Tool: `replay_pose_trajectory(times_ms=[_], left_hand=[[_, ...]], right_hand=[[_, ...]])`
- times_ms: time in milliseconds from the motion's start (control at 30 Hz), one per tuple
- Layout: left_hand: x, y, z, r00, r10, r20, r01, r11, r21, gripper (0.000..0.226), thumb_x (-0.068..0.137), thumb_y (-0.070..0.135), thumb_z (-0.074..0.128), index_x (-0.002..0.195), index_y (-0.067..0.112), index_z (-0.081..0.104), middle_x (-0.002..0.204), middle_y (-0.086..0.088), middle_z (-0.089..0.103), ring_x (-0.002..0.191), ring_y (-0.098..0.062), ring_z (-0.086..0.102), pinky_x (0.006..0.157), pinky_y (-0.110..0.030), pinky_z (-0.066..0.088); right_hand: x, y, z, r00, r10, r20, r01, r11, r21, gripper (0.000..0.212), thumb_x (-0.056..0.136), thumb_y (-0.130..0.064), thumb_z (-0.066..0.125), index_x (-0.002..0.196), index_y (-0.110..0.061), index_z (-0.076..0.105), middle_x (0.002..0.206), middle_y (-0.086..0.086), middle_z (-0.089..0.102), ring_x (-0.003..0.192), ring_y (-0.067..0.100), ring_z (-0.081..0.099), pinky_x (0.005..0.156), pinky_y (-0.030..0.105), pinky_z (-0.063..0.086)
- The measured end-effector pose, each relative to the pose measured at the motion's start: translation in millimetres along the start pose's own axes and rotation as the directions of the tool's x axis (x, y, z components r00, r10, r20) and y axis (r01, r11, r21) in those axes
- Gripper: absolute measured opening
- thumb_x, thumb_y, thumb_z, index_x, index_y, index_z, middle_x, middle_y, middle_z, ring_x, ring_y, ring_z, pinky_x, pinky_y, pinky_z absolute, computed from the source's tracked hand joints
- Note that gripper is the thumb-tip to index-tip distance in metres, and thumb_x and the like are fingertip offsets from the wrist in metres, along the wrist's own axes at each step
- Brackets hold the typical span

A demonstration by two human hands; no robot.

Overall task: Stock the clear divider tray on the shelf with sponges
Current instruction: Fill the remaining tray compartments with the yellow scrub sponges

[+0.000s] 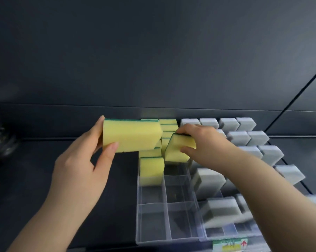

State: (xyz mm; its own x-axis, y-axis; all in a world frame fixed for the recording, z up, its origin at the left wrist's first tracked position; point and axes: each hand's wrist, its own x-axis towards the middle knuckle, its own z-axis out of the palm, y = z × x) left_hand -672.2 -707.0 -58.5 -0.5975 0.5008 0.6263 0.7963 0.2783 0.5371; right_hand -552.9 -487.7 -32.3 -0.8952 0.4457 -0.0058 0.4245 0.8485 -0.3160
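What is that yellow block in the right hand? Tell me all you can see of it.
It is a sponge: a yellow foam block with a thin dark green scouring layer on top. The right hand grips it, thumb on its front face, fingers over the green edge. It is tilted over the clear divider tray, beside other yellow sponges.

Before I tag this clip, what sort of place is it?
Probably a shop shelf being stocked. A clear tray holds rows of yellow sponges and grey sponges, and a printed label sits at the front edge. The left hand and right hand each grip another yellow one.
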Motion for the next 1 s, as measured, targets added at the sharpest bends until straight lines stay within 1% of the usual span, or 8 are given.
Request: replay_pose_trajectory(times_ms=[100,300,433,533,667,767,900,1000], left_hand=[[-3,-3,-4,1.0,0.001,0.003,-0.001,1.0,0.014,0.056,0.088,0.038,0.044,0.134,0.006,0.048,0.115,0.001,0.061,0.103,-0.006,0.055,0.086,-0.015,0.041],[-9,-4,-13,1.0,0.001,-0.021,0.001,0.999,0.054,0.055,0.088,0.037,0.044,0.133,0.006,0.048,0.113,0.005,0.057,0.1,-0.007,0.055,0.083,-0.014,0.04],[-13,-4,-20,1.0,-0.008,-0.015,0.01,0.994,0.109,0.056,0.088,0.039,0.042,0.133,0.007,0.049,0.113,-0.001,0.062,0.096,-0.012,0.061,0.079,-0.022,0.048],[-15,-2,-21,1.0,-0.021,-0.017,0.022,0.994,0.107,0.056,0.088,0.039,0.043,0.134,0.008,0.048,0.114,0.0,0.062,0.097,-0.009,0.059,0.082,-0.015,0.043],[-17,-3,-24,1.0,-0.022,-0.013,0.023,0.993,0.113,0.056,0.088,0.039,0.042,0.135,0.009,0.047,0.115,-0.001,0.062,0.099,-0.01,0.059,0.084,-0.016,0.044],[-17,-2,-26,1.0,-0.016,-0.003,0.016,0.991,0.136,0.056,0.088,0.038,0.042,0.134,0.007,0.047,0.114,-0.004,0.063,0.098,-0.011,0.059,0.083,-0.014,0.042],[-18,0,-26,1.0,-0.016,-0.021,0.019,0.99,0.138,0.056,0.088,0.038,0.043,0.133,0.006,0.049,0.11,-0.002,0.063,0.093,-0.008,0.058,0.077,-0.014,0.043],[-20,-1,-27,0.999,-0.012,-0.034,0.016,0.99,0.139,0.055,0.087,0.037,0.045,0.131,0.005,0.051,0.107,-0.003,0.064,0.094,-0.008,0.054,0.079,-0.013,0.039]], right_hand=[[6,-4,4,1.0,-0.001,0.022,0.001,1.0,0.003,0.045,0.087,-0.024,0.06,0.129,-0.028,0.045,0.127,-0.005,0.052,0.105,0.017,0.053,0.079,0.022,0.039],[13,-3,9,0.995,0.052,0.08,-0.049,0.998,-0.05,0.044,0.087,-0.022,0.058,0.128,-0.027,0.043,0.123,0.0,0.053,0.094,0.021,0.057,0.083,0.034,0.048],[16,-3,11,0.996,0.049,0.078,-0.041,0.994,-0.106,0.044,0.086,-0.02,0.057,0.128,-0.024,0.043,0.123,0.002,0.054,0.095,0.023,0.056,0.082,0.037,0.05],[18,-4,12,0.996,0.046,0.077,-0.033,0.985,-0.167,0.046,0.086,-0.015,0.056,0.129,-0.023,0.044,0.124,0.003,0.052,0.1,0.024,0.055,0.081,0.036,0.05],[19,-3,12,0.998,0.035,0.06,-0.022,0.978,-0.208,0.046,0.084,-0.012,0.056,0.128,-0.023,0.047,0.124,0.002,0.05,0.107,0.023,0.051,0.084,0.035,0.049],[22,-1,16,0.998,0.011,0.056,0.003,0.97,-0.242,0.04,0.081,-0.011,0.058,0.12,-0.021,0.053,0.119,0.001,0.05,0.112,0.021,0.044,0.088,0.038,0.047],[28,-4,24,0.997,0.007,0.078,0.018,0.95,-0.311,0.032,0.081,-0.011,0.058,0.113,-0.016,0.054,0.115,0.002,0.049,0.109,0.021,0.044,0.079,0.034,0.048],[31,-8,34,0.995,-0.005,0.104,0.043,0.929,-0.367,0.031,0.083,-0.01,0.057,0.114,-0.014,0.052,0.115,0.004,0.048,0.108,0.022,0.045,0.069,0.031,0.041]])
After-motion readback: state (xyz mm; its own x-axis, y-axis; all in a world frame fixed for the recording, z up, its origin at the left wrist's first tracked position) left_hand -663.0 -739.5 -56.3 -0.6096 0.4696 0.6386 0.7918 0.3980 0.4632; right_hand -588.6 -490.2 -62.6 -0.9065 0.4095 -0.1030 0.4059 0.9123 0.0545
